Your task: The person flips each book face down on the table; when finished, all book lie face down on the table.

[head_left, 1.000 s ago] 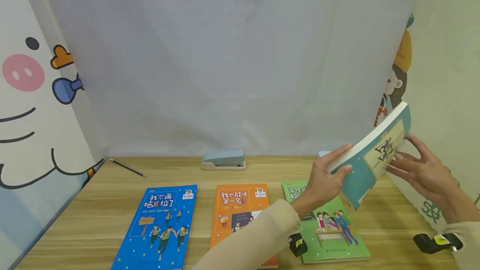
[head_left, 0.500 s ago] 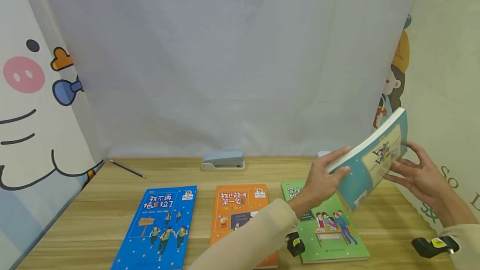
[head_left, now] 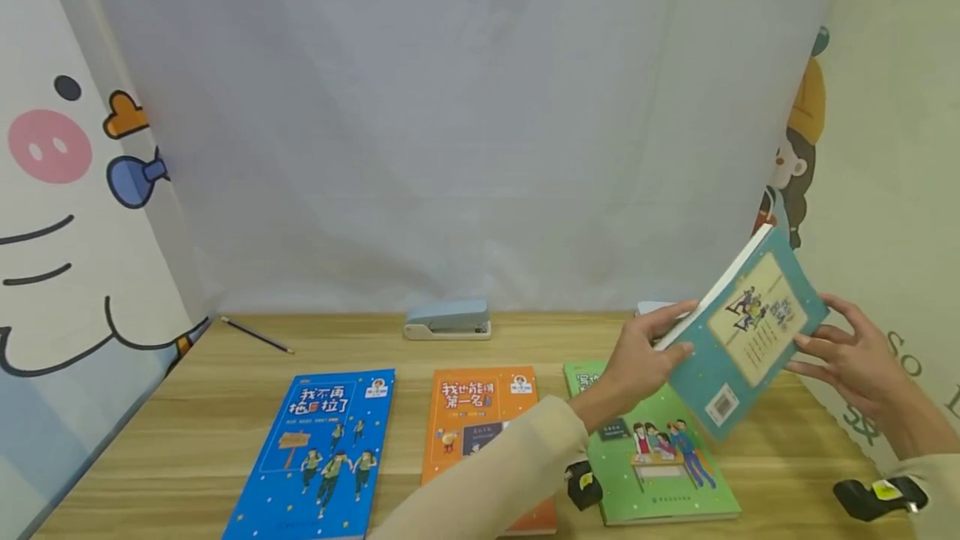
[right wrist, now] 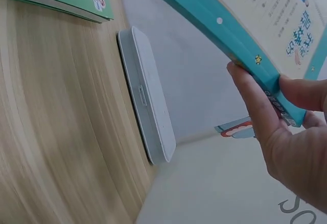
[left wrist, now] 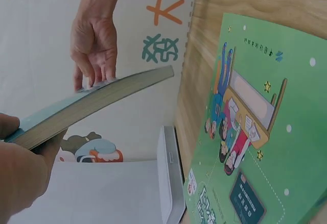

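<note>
Both hands hold a teal paperback book (head_left: 753,340) in the air, tilted, above the right side of the table. Its back cover with a cream panel and barcode faces the head camera. The left hand (head_left: 637,361) pinches the page-edge side, thumb on the back cover; in the left wrist view the book's pages (left wrist: 97,101) show between thumb and fingers. The right hand (head_left: 862,365) grips the opposite, spine side near a corner, as the right wrist view shows with the thumb (right wrist: 301,92) on the cover. Below the left hand lies a green book (head_left: 667,473), partly covered by it.
An orange book (head_left: 480,398) and a blue book (head_left: 315,448) lie face up to the left, the orange one partly behind the left sleeve. Further back are a stapler (head_left: 447,320), a pencil (head_left: 257,334) and a pale blue case (right wrist: 148,96). A grey curtain (head_left: 480,123) hangs behind the table.
The teal book has turned so its back cover faces the head camera more fully, and its top end has come lower and to the left. The right hand has shifted slightly down along with it.
</note>
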`<state>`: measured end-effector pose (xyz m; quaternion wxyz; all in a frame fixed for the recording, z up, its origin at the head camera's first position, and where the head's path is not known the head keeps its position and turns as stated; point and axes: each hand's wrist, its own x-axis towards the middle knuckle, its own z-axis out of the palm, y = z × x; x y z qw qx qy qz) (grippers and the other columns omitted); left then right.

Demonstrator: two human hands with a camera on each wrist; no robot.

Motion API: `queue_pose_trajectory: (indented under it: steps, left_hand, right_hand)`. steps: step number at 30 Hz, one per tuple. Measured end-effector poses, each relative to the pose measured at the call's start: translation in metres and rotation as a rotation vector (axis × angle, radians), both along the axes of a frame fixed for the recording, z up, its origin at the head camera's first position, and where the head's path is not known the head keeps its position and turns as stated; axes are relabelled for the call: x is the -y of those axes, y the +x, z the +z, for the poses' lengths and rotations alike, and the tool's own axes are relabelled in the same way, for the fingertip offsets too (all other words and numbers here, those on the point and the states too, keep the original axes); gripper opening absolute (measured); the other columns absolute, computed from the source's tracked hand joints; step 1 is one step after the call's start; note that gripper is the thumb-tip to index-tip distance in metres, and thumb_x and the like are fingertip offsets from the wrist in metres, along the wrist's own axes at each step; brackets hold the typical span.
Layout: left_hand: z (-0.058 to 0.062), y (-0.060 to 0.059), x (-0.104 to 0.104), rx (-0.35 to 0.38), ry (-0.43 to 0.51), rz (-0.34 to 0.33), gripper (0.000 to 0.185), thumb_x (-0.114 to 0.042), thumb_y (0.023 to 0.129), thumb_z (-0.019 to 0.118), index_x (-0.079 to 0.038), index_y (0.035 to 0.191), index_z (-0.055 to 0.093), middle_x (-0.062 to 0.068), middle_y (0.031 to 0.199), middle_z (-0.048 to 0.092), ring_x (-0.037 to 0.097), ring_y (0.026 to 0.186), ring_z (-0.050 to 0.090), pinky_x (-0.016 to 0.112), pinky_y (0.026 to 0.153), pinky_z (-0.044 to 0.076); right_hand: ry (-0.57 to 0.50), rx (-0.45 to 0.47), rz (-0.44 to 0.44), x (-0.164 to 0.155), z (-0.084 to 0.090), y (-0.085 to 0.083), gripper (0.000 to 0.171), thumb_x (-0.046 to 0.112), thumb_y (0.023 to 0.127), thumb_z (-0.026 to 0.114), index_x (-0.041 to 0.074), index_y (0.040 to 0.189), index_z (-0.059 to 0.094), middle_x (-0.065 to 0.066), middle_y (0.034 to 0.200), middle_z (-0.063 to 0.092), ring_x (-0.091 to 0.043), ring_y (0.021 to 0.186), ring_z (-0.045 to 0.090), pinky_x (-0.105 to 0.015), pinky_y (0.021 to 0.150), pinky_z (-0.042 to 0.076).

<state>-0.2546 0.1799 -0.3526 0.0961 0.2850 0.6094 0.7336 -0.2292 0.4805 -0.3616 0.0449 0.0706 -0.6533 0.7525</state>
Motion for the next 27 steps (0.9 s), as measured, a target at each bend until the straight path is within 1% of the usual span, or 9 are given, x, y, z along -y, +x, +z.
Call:
queue_pose_trajectory:
  steps: [5,9,12,15,17,20,22,24,27]
  left_hand:
    - [-0.005,-0.005,0.001,0.000,-0.093,-0.014,0.065,0.018,0.085,0.057,-0.018,0.139,0.061,0.008,0.137,0.064,0.018,0.096,0.073,0.022,0.069,0.060]
    - [-0.011,-0.007,0.001,0.038,-0.201,-0.012,0.066,0.018,0.084,0.059,-0.022,0.137,0.062,0.011,0.137,0.063,0.027,0.097,0.075,0.025,0.066,0.061]
    - [-0.015,-0.009,0.001,0.053,-0.299,-0.006,0.060,0.014,0.086,0.064,-0.024,0.132,0.066,0.007,0.139,0.061,0.019,0.083,0.075,0.021,0.058,0.057]
    - [-0.019,-0.010,0.001,0.027,-0.386,-0.021,0.056,0.012,0.085,0.066,-0.022,0.129,0.069,0.002,0.142,0.059,0.006,0.057,0.059,0.016,0.048,0.046]
    - [-0.023,-0.011,0.001,0.002,-0.423,-0.048,0.055,0.012,0.085,0.066,-0.020,0.130,0.068,0.001,0.144,0.058,0.006,0.050,0.050,0.016,0.045,0.041]
    - [-0.028,-0.011,0.002,-0.018,-0.447,-0.082,0.057,0.012,0.084,0.067,-0.018,0.133,0.066,0.003,0.145,0.057,0.007,0.055,0.060,0.020,0.050,0.053]
    - [-0.032,-0.009,0.000,-0.023,-0.462,-0.071,0.056,0.010,0.084,0.069,-0.018,0.133,0.065,0.002,0.144,0.058,0.010,0.063,0.068,0.022,0.057,0.058]
    - [-0.037,-0.006,-0.003,-0.024,-0.484,-0.045,0.056,0.008,0.085,0.070,-0.019,0.133,0.065,0.001,0.141,0.060,0.012,0.065,0.071,0.025,0.061,0.060]
    - [-0.043,-0.002,-0.009,-0.011,-0.520,-0.001,0.056,0.008,0.084,0.072,-0.021,0.131,0.067,0.000,0.135,0.064,0.011,0.061,0.070,0.023,0.058,0.060]
  right_hand:
    - [0.158,0.041,-0.028,-0.006,0.003,-0.001,0.060,-0.008,0.098,0.053,0.037,0.133,0.035,0.004,0.094,0.060,-0.011,0.082,0.069,-0.031,0.069,0.063]
    - [0.466,0.069,-0.107,-0.010,0.005,-0.002,0.063,0.001,0.100,0.056,0.045,0.138,0.031,0.007,0.093,0.056,-0.005,0.079,0.066,-0.033,0.071,0.063]
    - [0.679,0.081,-0.147,-0.011,0.008,-0.002,0.066,0.007,0.101,0.056,0.044,0.145,0.024,0.005,0.096,0.054,-0.002,0.081,0.065,-0.037,0.074,0.063]
    - [0.743,0.091,-0.138,-0.012,0.013,-0.004,0.066,0.005,0.101,0.056,0.033,0.150,0.024,-0.004,0.101,0.053,-0.004,0.082,0.065,-0.040,0.075,0.063]
    - [0.775,0.106,-0.131,-0.012,0.017,-0.005,0.065,0.002,0.100,0.055,0.022,0.153,0.023,-0.012,0.105,0.053,-0.005,0.082,0.064,-0.040,0.074,0.063]
    - [0.812,0.127,-0.123,-0.011,0.021,-0.005,0.066,0.002,0.100,0.055,0.011,0.155,0.020,-0.023,0.110,0.050,-0.007,0.082,0.064,-0.039,0.074,0.063]
    - [0.839,0.137,-0.120,-0.010,0.022,-0.004,0.068,0.003,0.100,0.055,0.004,0.155,0.016,-0.029,0.114,0.048,-0.009,0.083,0.064,-0.038,0.075,0.063]
    - [0.862,0.139,-0.114,-0.009,0.022,-0.004,0.069,0.003,0.100,0.054,0.000,0.155,0.013,-0.031,0.115,0.047,-0.010,0.083,0.065,-0.038,0.075,0.063]
    - [0.900,0.149,-0.099,-0.011,0.022,-0.005,0.071,0.002,0.100,0.053,-0.008,0.154,0.008,-0.035,0.118,0.046,-0.014,0.085,0.065,-0.038,0.074,0.063]
